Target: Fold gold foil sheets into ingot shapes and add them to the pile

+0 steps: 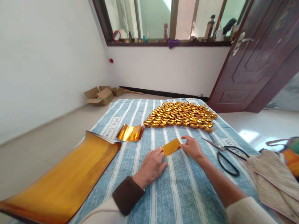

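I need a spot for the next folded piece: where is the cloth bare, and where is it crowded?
Bare striped cloth lies near the body, between the forearms, and between the curled gold foil and the left hand. Crowded: the gold ingot pile at the far edge, scissors beside the right hand, and the big foil sheet on the left.

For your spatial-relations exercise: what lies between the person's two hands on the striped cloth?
In the head view, a small gold foil sheet lies between the left hand and right hand, both touching it.

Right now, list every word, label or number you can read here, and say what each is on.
"With love", black letters on a white stripe of the striped blue cloth, left of the hands.
A "W..." word on the cloth by the scissors: partly covered, unreadable.
Green print on the cardboard box: too small.
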Available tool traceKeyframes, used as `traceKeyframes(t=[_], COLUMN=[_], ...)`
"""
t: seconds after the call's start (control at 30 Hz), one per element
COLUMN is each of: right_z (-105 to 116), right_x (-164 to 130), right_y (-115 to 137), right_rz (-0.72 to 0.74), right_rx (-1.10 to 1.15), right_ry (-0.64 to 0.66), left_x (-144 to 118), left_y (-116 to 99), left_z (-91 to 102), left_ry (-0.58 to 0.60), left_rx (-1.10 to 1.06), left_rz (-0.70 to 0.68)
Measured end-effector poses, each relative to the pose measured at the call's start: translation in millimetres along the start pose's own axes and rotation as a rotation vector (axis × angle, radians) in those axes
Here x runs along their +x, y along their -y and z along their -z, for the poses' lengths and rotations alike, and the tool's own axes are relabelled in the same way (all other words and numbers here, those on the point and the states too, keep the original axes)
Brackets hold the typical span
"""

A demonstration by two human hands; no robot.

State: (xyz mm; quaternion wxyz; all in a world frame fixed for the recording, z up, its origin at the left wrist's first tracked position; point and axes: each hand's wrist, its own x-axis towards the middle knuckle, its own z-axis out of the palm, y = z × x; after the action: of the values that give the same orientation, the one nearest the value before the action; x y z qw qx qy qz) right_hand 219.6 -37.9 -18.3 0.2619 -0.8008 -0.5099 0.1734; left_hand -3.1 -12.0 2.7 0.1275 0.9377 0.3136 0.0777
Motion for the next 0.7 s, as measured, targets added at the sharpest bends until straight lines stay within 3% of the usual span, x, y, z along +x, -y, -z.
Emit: traceKeyframes(t=[0.17,0.4,0.7], right_z=[0,2,2], right_x=[7,18,-15], right_y=[1,10,9], right_rz=[-0.011,-0.044,-0.082], right_rx=[-0.069,-0.116,0.024], right_ry=[-0.008,0.100,0.354], left_x=[0,1,7], left_y=[5,9,15], left_z=[-1.7,-2.4,-5.2], left_ry=[-0.005,-0.027,-0.100], left_rx=[-0.027,-0.022,0.018], left_rz=[-0.014,-0.020,0.042])
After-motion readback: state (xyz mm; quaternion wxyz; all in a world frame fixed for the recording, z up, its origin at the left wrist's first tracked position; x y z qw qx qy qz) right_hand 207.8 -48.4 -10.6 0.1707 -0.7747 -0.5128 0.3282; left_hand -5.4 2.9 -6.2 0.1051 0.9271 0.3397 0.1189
